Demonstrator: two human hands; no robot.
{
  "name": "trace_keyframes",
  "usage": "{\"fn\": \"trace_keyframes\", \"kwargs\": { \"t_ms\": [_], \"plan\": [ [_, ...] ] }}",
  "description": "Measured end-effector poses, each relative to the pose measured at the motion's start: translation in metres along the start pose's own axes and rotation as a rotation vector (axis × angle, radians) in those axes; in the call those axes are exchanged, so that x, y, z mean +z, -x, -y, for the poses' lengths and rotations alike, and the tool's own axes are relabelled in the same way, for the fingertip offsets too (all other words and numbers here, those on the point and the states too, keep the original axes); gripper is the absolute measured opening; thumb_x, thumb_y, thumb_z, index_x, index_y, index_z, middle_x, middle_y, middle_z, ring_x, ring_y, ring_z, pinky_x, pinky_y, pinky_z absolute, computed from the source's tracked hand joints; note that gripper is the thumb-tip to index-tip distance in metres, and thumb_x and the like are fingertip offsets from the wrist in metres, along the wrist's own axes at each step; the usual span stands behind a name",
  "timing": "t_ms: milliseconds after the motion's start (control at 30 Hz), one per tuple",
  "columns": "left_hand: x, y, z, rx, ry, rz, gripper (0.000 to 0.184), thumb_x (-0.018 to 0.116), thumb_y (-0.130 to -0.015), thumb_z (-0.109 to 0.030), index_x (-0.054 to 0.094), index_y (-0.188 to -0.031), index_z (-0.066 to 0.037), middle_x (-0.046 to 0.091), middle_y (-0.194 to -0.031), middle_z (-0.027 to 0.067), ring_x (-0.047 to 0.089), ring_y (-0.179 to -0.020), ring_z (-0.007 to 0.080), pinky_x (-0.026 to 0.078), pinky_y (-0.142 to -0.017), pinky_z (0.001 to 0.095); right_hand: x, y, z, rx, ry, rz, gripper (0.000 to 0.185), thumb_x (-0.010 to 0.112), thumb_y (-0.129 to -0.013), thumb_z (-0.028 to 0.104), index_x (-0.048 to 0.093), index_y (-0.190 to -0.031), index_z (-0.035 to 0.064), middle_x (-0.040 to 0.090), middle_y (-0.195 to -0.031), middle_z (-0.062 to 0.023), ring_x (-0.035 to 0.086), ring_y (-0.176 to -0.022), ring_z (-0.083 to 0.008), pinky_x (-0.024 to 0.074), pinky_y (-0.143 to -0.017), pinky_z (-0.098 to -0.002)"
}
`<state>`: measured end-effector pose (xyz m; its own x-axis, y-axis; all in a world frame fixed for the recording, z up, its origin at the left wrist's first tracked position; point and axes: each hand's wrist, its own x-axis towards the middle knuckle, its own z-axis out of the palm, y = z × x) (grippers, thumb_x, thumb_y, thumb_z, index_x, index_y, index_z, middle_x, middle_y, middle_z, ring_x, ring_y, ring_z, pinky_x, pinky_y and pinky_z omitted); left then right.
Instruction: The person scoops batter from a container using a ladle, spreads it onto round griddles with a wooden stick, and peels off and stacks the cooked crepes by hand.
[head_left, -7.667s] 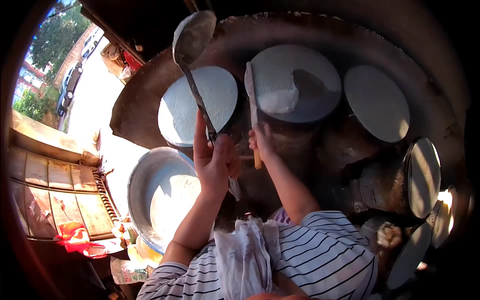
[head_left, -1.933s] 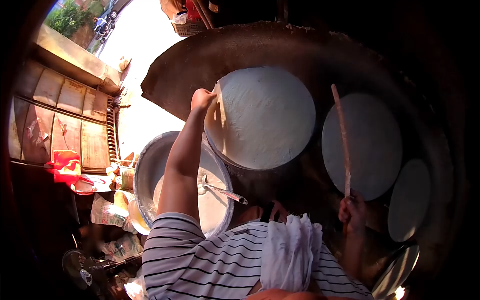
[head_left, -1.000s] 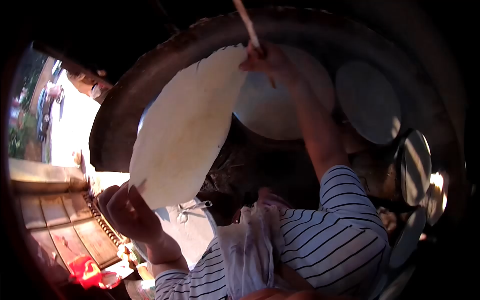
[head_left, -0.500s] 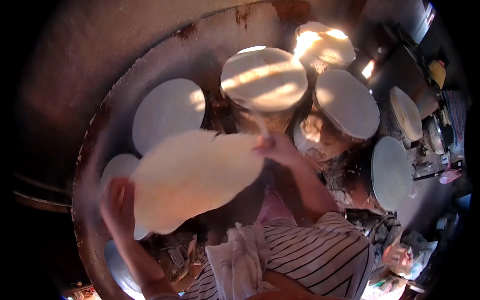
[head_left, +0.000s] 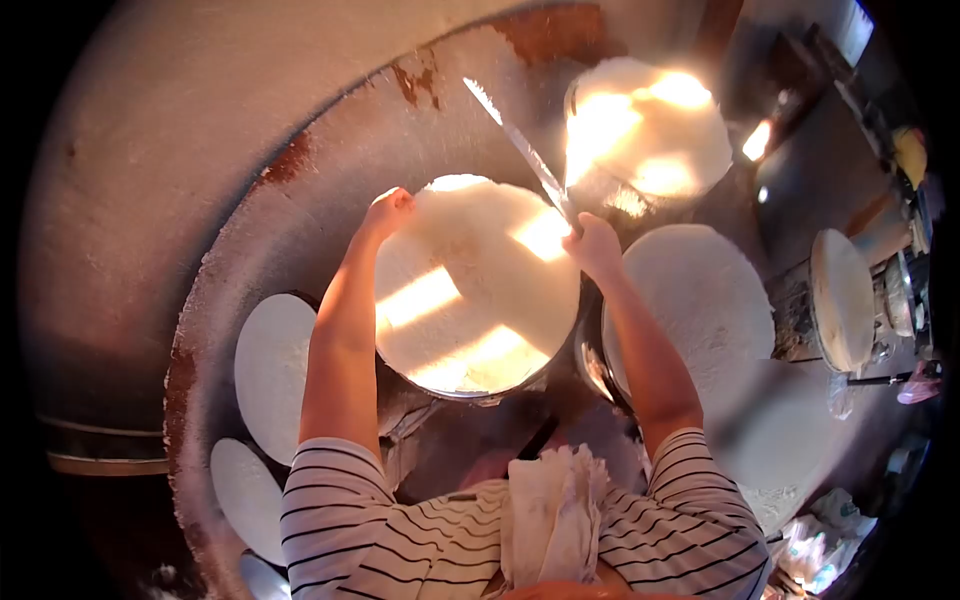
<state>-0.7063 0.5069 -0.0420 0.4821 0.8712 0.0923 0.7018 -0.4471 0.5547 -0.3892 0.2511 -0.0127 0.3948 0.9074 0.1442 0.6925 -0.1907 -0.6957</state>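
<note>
A thin round sheet of flatbread [head_left: 470,280] lies on a round-topped stand in front of me, with patches of sunlight across it. My left hand [head_left: 393,207] is closed at its upper left edge, the fingers seeming to pinch the rim. At the upper right edge, my right hand [head_left: 596,247] is closed around the lower end of a long, thin, flat blade-like stick [head_left: 525,150]. The stick slants up and left, its far tip coated whitish. Whether my right fingers also grip the sheet, I cannot tell.
More pale rounds surround me: a sunlit one [head_left: 650,130] beyond, a large one [head_left: 690,300] at right, an upright-looking one [head_left: 842,300] farther right, and two at left [head_left: 277,375] [head_left: 247,500]. A curved, rust-stained wall edge [head_left: 290,160] borders the left. Plastic bags [head_left: 825,540] lie lower right.
The sheet, held up in front of my body earlier, now lies flat on the round stand. Both hands have moved forward, and my view has turned. The stick now shows at full length.
</note>
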Motion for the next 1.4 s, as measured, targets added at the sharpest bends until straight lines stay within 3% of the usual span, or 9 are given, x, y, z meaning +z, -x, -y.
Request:
{"fn": "trace_keyframes", "kwargs": {
  "t_ms": [233,300,500,700,900,1033,1133,1233,1400],
  "plan": [
    [-0.002,0.016,-0.015,-0.122,0.027,-0.043,0.028,0.064,-0.084,-0.031,0.062,-0.101,-0.009,0.067,-0.084,0.0055,0.064,-0.081,0.0158,0.050,-0.073,0.0303,0.022,-0.023,-0.016,-0.042,0.008,0.048,0.015,0.060,-0.072,0.011,0.051,-0.073,-0.0017,0.056,-0.083,-0.0233,0.055,-0.089,-0.0400,0.0443,-0.078,-0.0466],
    [0.027,-0.015,0.061,-0.042,0.248,0.022,0.035,0.068,-0.081,-0.033,0.062,-0.104,-0.008,0.067,-0.087,0.0074,0.063,-0.085,0.0155,0.049,-0.077,0.0310,0.017,-0.021,-0.005,-0.034,-0.072,-0.009,0.021,0.062,-0.075,0.015,0.052,-0.082,-0.0007,0.057,-0.092,-0.0219,0.055,-0.092,-0.0403,0.0447,-0.078,-0.0466],
    [-0.004,-0.018,0.001,-0.422,0.045,0.431,0.048,0.077,-0.074,-0.031,0.061,-0.107,-0.001,0.067,-0.087,0.0096,0.062,-0.080,0.0162,0.049,-0.075,0.0316,0.027,-0.030,-0.008,-0.055,-0.048,0.069,0.017,0.060,-0.075,0.015,0.050,-0.080,0.0018,0.056,-0.077,-0.0220,0.054,-0.080,-0.0433,0.0416,-0.068,-0.0490],
    [-0.038,0.026,-0.040,-0.316,0.528,0.198,0.031,0.071,-0.077,-0.029,0.066,-0.090,-0.001,0.064,-0.075,0.0038,0.057,-0.065,0.0115,0.046,-0.061,0.0275,0.017,-0.016,0.014,-0.057,-0.037,-0.024,0.011,0.056,-0.075,0.007,0.048,-0.079,0.0009,0.056,-0.083,-0.0213,0.053,-0.082,-0.0432,0.0418,-0.068,-0.0482],
    [-0.078,0.066,-0.047,-0.167,0.320,-0.031,0.027,0.069,-0.083,-0.029,0.061,-0.084,-0.003,0.052,-0.067,-0.0032,0.045,-0.061,0.0058,0.037,-0.052,0.0248,-0.009,0.016,0.033,-0.232,-0.091,-0.282,0.015,0.059,-0.075,0.011,0.055,-0.086,0.0024,0.057,-0.086,-0.0167,0.057,-0.083,-0.0380,0.0464,-0.069,-0.0453],
    [-0.138,0.125,-0.138,-0.098,0.068,-0.207,0.024,0.068,-0.083,-0.020,0.058,-0.081,0.002,0.033,-0.064,-0.0062,0.031,-0.059,0.0060,0.029,-0.052,0.0215,-0.051,0.063,0.064,-0.242,-0.249,-0.322,0.015,0.060,-0.074,0.008,0.055,-0.087,0.0009,0.058,-0.087,-0.0157,0.058,-0.077,-0.0384,0.0475,-0.064,-0.0430],
    [-0.161,0.129,-0.171,0.126,0.419,-0.227,0.021,0.065,-0.083,-0.008,0.062,-0.099,0.005,0.058,-0.073,-0.0010,0.050,-0.066,0.0059,0.043,-0.060,0.0204,-0.101,0.114,0.095,-0.068,-0.360,-0.269,0.015,0.061,-0.075,0.008,0.054,-0.085,0.0003,0.059,-0.088,-0.0155,0.058,-0.075,-0.0379,0.0481,-0.064,-0.0415],
    [-0.164,0.107,-0.232,0.234,0.067,-0.104,0.023,0.065,-0.083,-0.010,0.063,-0.103,0.000,0.062,-0.077,0.0029,0.053,-0.065,0.0062,0.046,-0.059,0.0230,-0.135,0.164,0.088,0.029,-0.407,-0.399,0.014,0.063,-0.077,0.011,0.055,-0.083,0.0019,0.058,-0.077,-0.0119,0.059,-0.065,-0.0284,0.0464,-0.058,-0.0357],
    [-0.021,0.050,-0.373,0.227,0.502,0.544,0.022,0.069,-0.080,-0.023,0.064,-0.088,-0.004,0.059,-0.073,-0.0006,0.054,-0.063,0.0071,0.044,-0.056,0.0234,-0.225,0.231,-0.017,0.343,-0.362,-0.556,0.017,0.066,-0.076,0.010,0.050,-0.070,0.0065,0.043,-0.059,0.0031,0.041,-0.057,-0.0070,0.0371,-0.051,-0.0275]
  ]
}}
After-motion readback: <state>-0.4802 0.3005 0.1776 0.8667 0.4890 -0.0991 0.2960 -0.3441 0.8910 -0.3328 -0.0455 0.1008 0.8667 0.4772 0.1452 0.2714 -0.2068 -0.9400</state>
